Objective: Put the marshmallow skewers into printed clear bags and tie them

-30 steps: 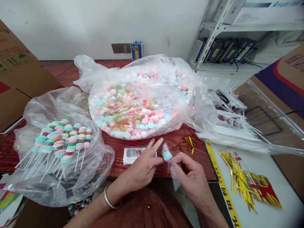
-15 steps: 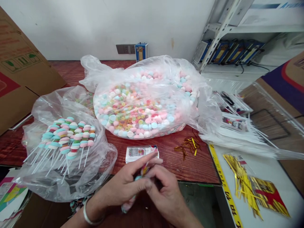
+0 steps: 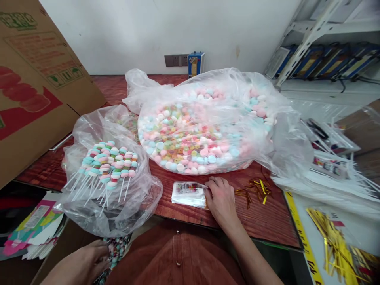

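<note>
My right hand [image 3: 221, 200] rests at the right edge of a stack of clear printed plastic bags [image 3: 187, 194], thumb and fingers closed on that edge. My left hand [image 3: 90, 257] is low at the left, over wrapped candies [image 3: 117, 251] below the table edge; its fingers are blurred and partly hidden. Marshmallow candy skewers [image 3: 111, 162] on white sticks lie on a crumpled clear bag [image 3: 148, 200] at the left. Gold twist ties [image 3: 255, 190] lie just right of my right hand.
A large clear sack of marshmallows and gummies [image 3: 190, 146] fills the table's middle. A cardboard carton [image 3: 44, 91] stands at the left. White sticks [image 3: 332, 186] and more gold ties [image 3: 329, 241] lie at the right. A small blue box [image 3: 195, 65] stands by the wall.
My hands, together on a small colourful item before, have parted. My left hand went down left to the wrapped candies; my right hand reached the bag stack. The view has swung left.
</note>
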{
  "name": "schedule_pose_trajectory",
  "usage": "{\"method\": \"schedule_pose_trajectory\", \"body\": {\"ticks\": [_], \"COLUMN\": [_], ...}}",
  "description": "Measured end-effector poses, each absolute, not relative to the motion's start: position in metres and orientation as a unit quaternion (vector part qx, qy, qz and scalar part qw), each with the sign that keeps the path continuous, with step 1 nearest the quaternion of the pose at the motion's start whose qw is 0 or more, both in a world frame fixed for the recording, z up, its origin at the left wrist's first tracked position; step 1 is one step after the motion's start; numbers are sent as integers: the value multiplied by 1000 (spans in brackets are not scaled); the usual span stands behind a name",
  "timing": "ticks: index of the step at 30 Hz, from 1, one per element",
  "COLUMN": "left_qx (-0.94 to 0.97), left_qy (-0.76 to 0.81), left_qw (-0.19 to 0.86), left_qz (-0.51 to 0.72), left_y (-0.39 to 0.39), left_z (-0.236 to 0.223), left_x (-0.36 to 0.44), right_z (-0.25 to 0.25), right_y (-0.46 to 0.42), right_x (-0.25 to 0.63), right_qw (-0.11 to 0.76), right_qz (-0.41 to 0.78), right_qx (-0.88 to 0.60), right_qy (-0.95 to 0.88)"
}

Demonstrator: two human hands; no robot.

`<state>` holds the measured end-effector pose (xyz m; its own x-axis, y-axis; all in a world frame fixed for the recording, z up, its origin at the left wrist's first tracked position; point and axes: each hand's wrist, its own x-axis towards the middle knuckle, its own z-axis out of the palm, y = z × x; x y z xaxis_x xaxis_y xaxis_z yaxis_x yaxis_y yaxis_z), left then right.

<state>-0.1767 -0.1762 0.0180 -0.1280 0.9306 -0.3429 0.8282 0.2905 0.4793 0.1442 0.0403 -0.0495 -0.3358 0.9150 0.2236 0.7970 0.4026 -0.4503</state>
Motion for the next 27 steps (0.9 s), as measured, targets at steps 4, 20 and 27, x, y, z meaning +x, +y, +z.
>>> {"method": "schedule_pose_trajectory", "body": {"ticks": [4, 20, 27], "left_qx": [609, 19, 59], "left_qy": [665, 313, 351], "left_qw": [399, 740, 711], "left_qz": [166, 595, 607], "left_y": [-121, -8, -2], "left_z": [32, -19, -2], "left_x": [-113, 28, 31], "right_z": [-53, -4, -16], "right_y": [38, 6, 2], "right_x": [144, 187, 162], "right_qw": [250, 454, 525], "right_qz": [122, 400, 586], "right_qx": [-527, -518, -480], "right_qy": [-803, -605, -387]}}
